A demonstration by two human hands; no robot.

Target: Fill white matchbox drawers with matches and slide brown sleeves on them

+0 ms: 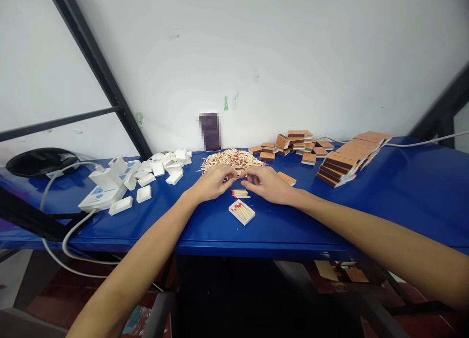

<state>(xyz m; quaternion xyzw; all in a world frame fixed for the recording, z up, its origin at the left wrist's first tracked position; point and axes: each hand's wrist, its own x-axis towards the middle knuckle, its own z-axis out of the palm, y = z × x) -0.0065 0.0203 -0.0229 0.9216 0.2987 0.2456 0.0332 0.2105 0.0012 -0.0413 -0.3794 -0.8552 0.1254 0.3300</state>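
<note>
A heap of red-tipped matches point(232, 157) lies on the blue table against the wall. My left hand point(217, 181) is at the heap's near edge, thumb and fingers drawn together; what they hold, if anything, is too small to tell. Close beside it, my right hand point(264, 182) curls its fingers at the same edge, and the fingertips are partly hidden. Just below the hands, a small row of matches point(241, 194) lies on the table. Nearer to me sits a white matchbox tray point(250, 218) with several matches inside. An orange matchbox cover point(287, 178) lies partly behind my right hand.
White empty trays point(158, 169) are piled on the left beside a power strip point(100, 199) with cables. Matchboxes lie in a loose pile point(293, 145) at back right and in neat stacks point(344, 162) further right. A dark blurred object point(210, 132) leans against the wall.
</note>
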